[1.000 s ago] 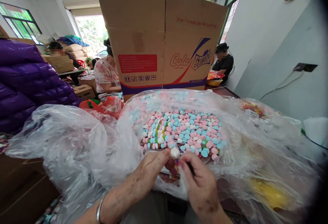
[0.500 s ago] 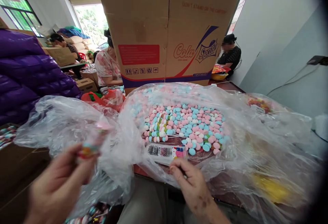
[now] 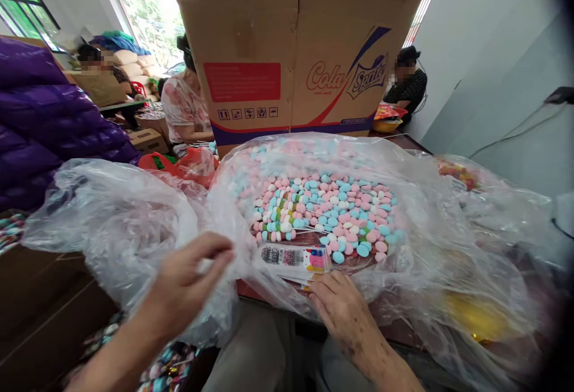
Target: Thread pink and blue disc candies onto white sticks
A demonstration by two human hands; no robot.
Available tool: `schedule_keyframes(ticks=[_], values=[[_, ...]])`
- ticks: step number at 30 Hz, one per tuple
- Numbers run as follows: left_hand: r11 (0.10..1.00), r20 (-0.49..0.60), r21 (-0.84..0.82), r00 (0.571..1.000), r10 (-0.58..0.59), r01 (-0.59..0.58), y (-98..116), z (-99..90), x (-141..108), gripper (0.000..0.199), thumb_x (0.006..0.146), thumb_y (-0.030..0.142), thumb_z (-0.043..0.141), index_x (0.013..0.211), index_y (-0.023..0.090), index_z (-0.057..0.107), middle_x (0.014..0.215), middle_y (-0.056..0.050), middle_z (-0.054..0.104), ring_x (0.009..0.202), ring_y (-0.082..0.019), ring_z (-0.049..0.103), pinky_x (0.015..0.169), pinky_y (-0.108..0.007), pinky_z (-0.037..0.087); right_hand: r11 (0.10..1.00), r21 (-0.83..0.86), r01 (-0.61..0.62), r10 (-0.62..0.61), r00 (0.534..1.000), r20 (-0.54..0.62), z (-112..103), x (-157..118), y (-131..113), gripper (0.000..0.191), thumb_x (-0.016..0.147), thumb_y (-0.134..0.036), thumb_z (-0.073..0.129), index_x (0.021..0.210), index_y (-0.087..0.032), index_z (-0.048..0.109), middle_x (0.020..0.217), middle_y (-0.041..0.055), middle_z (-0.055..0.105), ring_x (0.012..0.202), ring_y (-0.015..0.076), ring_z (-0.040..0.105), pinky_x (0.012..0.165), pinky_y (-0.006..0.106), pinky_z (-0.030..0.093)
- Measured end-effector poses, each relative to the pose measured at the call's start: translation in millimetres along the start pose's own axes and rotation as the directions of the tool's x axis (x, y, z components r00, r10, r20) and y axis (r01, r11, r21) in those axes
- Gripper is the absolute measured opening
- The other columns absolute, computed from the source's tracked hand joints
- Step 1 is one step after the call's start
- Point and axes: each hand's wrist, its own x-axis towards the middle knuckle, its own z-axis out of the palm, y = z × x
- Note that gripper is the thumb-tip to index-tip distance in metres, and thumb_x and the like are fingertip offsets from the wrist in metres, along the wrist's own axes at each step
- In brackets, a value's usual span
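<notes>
My left hand [image 3: 191,275] is over the clear plastic sheeting [image 3: 121,201], thumb and fingers apart, with nothing visible between them. At the front table edge my right hand [image 3: 343,305] has its bent fingers on the near right corner of a flat stack of printed plastic bags [image 3: 291,257]; the thumb is tucked below. Behind the bags lies a heap of pink, blue and white candies [image 3: 332,213]. Several candy skewers [image 3: 280,216] with white sticks lie at the heap's left side.
A large cardboard carton [image 3: 251,27] stands behind the candies. Wrapped candies [image 3: 168,368] fill a container below left. Purple packs [image 3: 49,117] are stacked at left, with a red bag [image 3: 179,165] nearby. Other people [image 3: 183,105] sit beyond the table. Something yellow [image 3: 478,314] lies under plastic at right.
My left hand held a wrapped candy skewer at left; now it is empty and further right. My right hand has gone from a pinch to resting fingers on the bags.
</notes>
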Motion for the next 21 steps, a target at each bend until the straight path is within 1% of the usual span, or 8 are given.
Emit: schedule_keyframes(ticks=[1, 3, 5, 7, 9, 14, 18, 21], values=[[0.996, 0.108, -0.020, 0.990, 0.089, -0.087, 4.4, 25.7, 10.3, 0.018, 0.091, 0.029, 0.053, 0.085, 0.020, 0.067, 0.083, -0.003, 0.069, 0.079, -0.018, 0.063, 0.073, -0.028, 0.050, 1.000, -0.006, 0.001, -0.001, 1.000, 0.008, 2.3, -2.0, 0.5, 0.017, 0.089, -0.009, 0.050, 0.084, -0.018, 0.064, 0.081, 0.0037, 0.064, 0.077, 0.0203, 0.050, 0.070, 0.033, 0.036], [0.982, 0.226, 0.045, 0.960, 0.168, -0.183, 11.6, 75.7, 26.7, 0.016, 0.089, 0.029, 0.056, 0.080, 0.018, 0.063, 0.083, -0.005, 0.066, 0.083, -0.020, 0.061, 0.077, -0.031, 0.048, 1.000, -0.004, 0.006, -0.006, 1.000, 0.010, 4.3, -4.8, 2.0, 0.016, 0.088, -0.008, 0.052, 0.084, -0.018, 0.063, 0.080, 0.0032, 0.063, 0.077, 0.0200, 0.049, 0.070, 0.032, 0.035], [0.960, 0.344, 0.192, 0.930, 0.126, -0.201, 13.6, 114.6, 36.9, 0.018, 0.086, 0.035, 0.063, 0.084, 0.017, 0.062, 0.086, -0.007, 0.065, 0.085, -0.023, 0.060, 0.079, -0.035, 0.047, 1.000, 0.005, 0.009, -0.009, 1.000, 0.002, 3.7, -5.9, 3.3, 0.016, 0.088, -0.007, 0.052, 0.084, -0.018, 0.063, 0.078, 0.0026, 0.062, 0.076, 0.0195, 0.048, 0.070, 0.032, 0.034], [0.937, 0.420, 0.276, 0.904, 0.084, -0.215, 10.1, 137.7, 42.2, 0.021, 0.084, 0.037, 0.066, 0.085, 0.016, 0.062, 0.087, -0.008, 0.065, 0.087, -0.025, 0.058, 0.080, -0.037, 0.045, 1.000, 0.016, 0.009, -0.009, 1.000, 0.000, 2.2, -5.9, 3.8, 0.016, 0.088, -0.008, 0.052, 0.084, -0.019, 0.063, 0.078, 0.0025, 0.062, 0.076, 0.0194, 0.048, 0.070, 0.032, 0.033], [0.928, 0.465, 0.292, 0.882, 0.075, -0.232, 4.5, 147.4, 44.8, 0.018, 0.084, 0.034, 0.066, 0.083, 0.017, 0.062, 0.087, -0.007, 0.065, 0.087, -0.026, 0.058, 0.080, -0.037, 0.044, 1.000, 0.018, 0.009, -0.009, 1.000, 0.002, 1.2, -5.4, 3.7, 0.016, 0.088, -0.008, 0.052, 0.084, -0.018, 0.063, 0.078, 0.0026, 0.062, 0.076, 0.0195, 0.048, 0.070, 0.032, 0.033], [0.923, 0.533, 0.264, 0.840, 0.104, -0.282, 0.1, 151.0, 47.5, 0.012, 0.090, 0.025, 0.058, 0.082, 0.017, 0.062, 0.089, -0.007, 0.066, 0.089, -0.024, 0.057, 0.082, -0.036, 0.041, 1.000, 0.015, -0.002, 0.002, 1.000, 0.006, 3.5, -4.8, 5.2, 0.015, 0.088, -0.008, 0.051, 0.084, -0.017, 0.063, 0.079, 0.0034, 0.062, 0.076, 0.0198, 0.048, 0.070, 0.033, 0.033], [0.931, 0.506, 0.248, 0.855, 0.111, -0.268, 0.7, 153.9, 46.9, 0.017, 0.090, 0.030, 0.058, 0.082, 0.016, 0.061, 0.086, -0.007, 0.065, 0.087, -0.025, 0.056, 0.078, -0.036, 0.041, 1.000, 0.010, -0.011, 0.011, 1.000, 0.015, 5.0, -5.0, 6.9, 0.015, 0.089, -0.009, 0.051, 0.087, -0.018, 0.064, 0.077, 0.0030, 0.062, 0.075, 0.0198, 0.049, 0.070, 0.032, 0.033], [0.938, 0.479, 0.211, 0.865, 0.147, -0.276, -2.8, 157.8, 45.1, 0.017, 0.089, 0.032, 0.060, 0.082, 0.017, 0.060, 0.084, -0.005, 0.064, 0.084, -0.023, 0.056, 0.075, -0.034, 0.041, 1.000, 0.003, -0.007, 0.007, 1.000, 0.015, 4.7, -5.2, 5.7, 0.015, 0.089, -0.010, 0.050, 0.087, -0.017, 0.064, 0.079, 0.0036, 0.063, 0.075, 0.0201, 0.050, 0.070, 0.033, 0.035]])
